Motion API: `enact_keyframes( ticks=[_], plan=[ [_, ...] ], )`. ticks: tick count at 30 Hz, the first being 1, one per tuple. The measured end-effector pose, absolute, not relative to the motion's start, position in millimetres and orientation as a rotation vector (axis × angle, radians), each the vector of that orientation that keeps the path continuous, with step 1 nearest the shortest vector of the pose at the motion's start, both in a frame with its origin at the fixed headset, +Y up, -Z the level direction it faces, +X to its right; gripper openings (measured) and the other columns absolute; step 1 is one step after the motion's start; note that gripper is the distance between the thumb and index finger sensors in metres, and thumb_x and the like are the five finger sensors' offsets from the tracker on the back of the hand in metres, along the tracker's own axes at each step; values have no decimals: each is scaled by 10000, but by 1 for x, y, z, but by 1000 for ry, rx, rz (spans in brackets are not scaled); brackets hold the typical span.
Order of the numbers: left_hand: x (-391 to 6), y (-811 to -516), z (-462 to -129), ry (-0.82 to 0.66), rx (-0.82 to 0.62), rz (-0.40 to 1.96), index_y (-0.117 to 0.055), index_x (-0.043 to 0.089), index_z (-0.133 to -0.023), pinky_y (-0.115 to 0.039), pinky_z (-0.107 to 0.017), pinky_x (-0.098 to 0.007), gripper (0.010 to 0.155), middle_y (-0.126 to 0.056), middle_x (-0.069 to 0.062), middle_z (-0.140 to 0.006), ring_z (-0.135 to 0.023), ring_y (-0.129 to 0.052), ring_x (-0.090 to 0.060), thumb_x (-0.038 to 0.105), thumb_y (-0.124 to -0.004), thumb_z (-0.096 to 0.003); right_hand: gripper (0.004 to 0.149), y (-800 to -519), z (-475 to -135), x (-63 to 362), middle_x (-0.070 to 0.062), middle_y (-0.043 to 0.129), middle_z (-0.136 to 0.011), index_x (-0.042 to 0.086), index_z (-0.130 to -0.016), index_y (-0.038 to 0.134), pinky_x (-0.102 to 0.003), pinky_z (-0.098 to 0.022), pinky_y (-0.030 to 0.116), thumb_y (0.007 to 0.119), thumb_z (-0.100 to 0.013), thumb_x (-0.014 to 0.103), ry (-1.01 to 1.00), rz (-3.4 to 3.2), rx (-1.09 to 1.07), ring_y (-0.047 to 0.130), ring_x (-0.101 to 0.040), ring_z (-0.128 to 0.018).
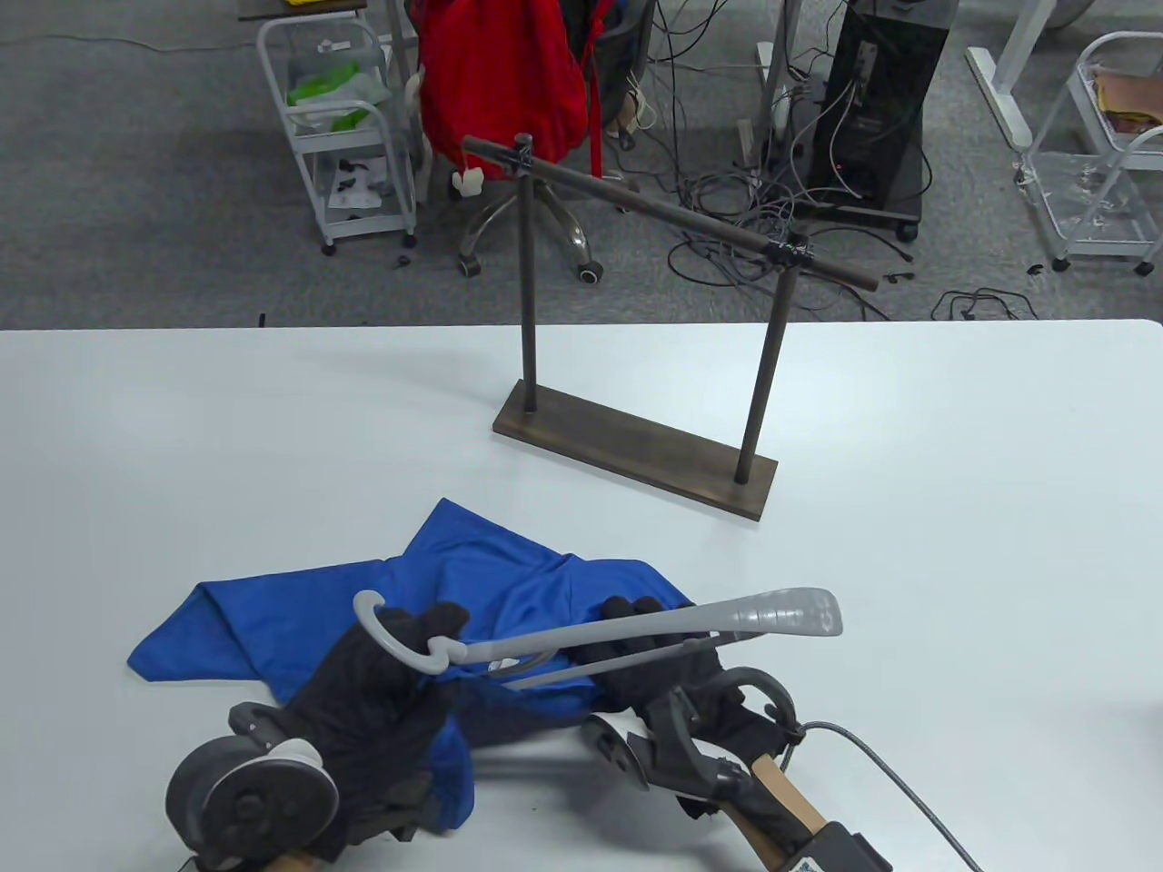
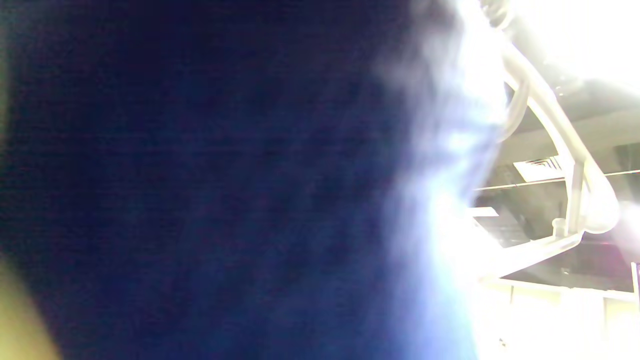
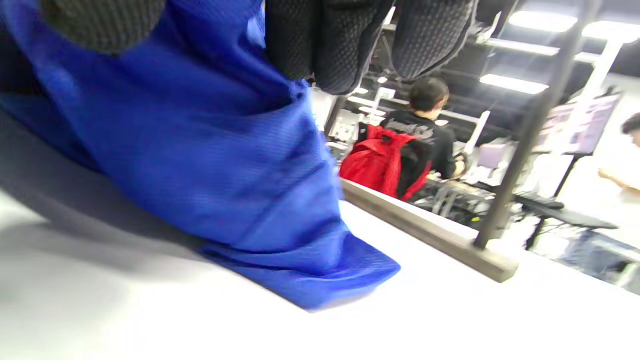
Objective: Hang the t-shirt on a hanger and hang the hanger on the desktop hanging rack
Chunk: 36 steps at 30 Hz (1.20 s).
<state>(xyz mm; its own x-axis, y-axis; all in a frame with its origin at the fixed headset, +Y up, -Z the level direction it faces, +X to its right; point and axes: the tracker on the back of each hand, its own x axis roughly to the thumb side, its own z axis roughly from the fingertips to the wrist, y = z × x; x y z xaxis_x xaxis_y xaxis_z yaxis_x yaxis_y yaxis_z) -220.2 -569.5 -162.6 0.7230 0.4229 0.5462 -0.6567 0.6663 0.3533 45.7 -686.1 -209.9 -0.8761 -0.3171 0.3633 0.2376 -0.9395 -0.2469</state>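
The blue shirt (image 1: 472,581) lies crumpled on the near-left part of the white table (image 1: 954,509), its near edge lifted off the surface by both hands.

The left hand (image 1: 382,681) sits at the shirt's near-left edge, its fingers curled into the cloth and round the neck of the grey hanger (image 1: 636,631). The hook curves up just left of that hand's fingers. In the left wrist view dark blue cloth fills almost the whole picture, with the pale hanger (image 2: 570,170) showing at the right edge.

From the left hand the hanger runs right and slightly far, above the shirt, and its wide shoulder end sticks out past the cloth over bare table.

The right hand (image 1: 677,672) lies under the hanger's arm, pinching the shirt's right edge; the right wrist view shows its fingertips (image 3: 330,45) closed on the bunched blue cloth.

Farther off, to the right of centre, the dark rack (image 1: 636,454) stands on the table, well apart from shirt and hands, its bar bare.
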Motion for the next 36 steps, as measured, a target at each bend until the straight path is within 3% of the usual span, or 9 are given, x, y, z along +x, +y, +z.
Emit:
enact_keyframes(
  ticks=[3, 8, 14, 23, 36],
  plan=[
    [-234, -574, -174, -407, 589, 605, -553, 479, -1057, -759, -766, -410, 602, -844, 215, -877, -599, -980, -45, 555, -671, -472, 611, -676, -222, 69, 0, 577, -1166, 413, -1045, 525, -580, -796, 604, 648, -462, 552, 326, -2884, -476, 688, -273, -1072],
    [-243, -588, -194, -349, 550, 507, -594, 484, -1034, -749, -779, -420, 579, -849, 226, -884, -630, -981, -43, 543, -667, -462, 556, -661, -232, 113, 5, 635, -1130, 422, -1007, 582, -570, -777, 635, 658, -467, 528, 472, -3200, -481, 739, -257, -1029],
    [-254, -602, -216, -269, 459, 511, -619, 503, -1002, -720, -810, -426, 555, -845, 248, -885, -696, -957, -31, 527, -649, -449, 418, -648, -236, 149, 17, 721, -1075, 453, -877, 726, -566, -755, 670, 694, -464, 505, 599, -3446, -485, 814, -242, -965],
    [-266, -613, -233, -198, 383, 466, -638, 541, -960, -707, -816, -438, 539, -843, 257, -873, -706, -941, -32, 503, -642, -422, 369, -632, -230, 155, 28, 768, -1036, 453, -806, 783, -567, -744, 688, 724, -447, 514, 741, -3386, -491, 853, -235, -922],
    [-253, -616, -237, -158, 391, 248, -638, 559, -966, -721, -786, -432, 551, -873, 243, -812, -652, -944, -56, 517, -643, -417, 391, -631, -224, 146, 36, 834, -974, 454, -831, 779, -557, -720, 721, 726, -446, 500, 871, -3066, -344, 905, -223, -866]
  ],
)
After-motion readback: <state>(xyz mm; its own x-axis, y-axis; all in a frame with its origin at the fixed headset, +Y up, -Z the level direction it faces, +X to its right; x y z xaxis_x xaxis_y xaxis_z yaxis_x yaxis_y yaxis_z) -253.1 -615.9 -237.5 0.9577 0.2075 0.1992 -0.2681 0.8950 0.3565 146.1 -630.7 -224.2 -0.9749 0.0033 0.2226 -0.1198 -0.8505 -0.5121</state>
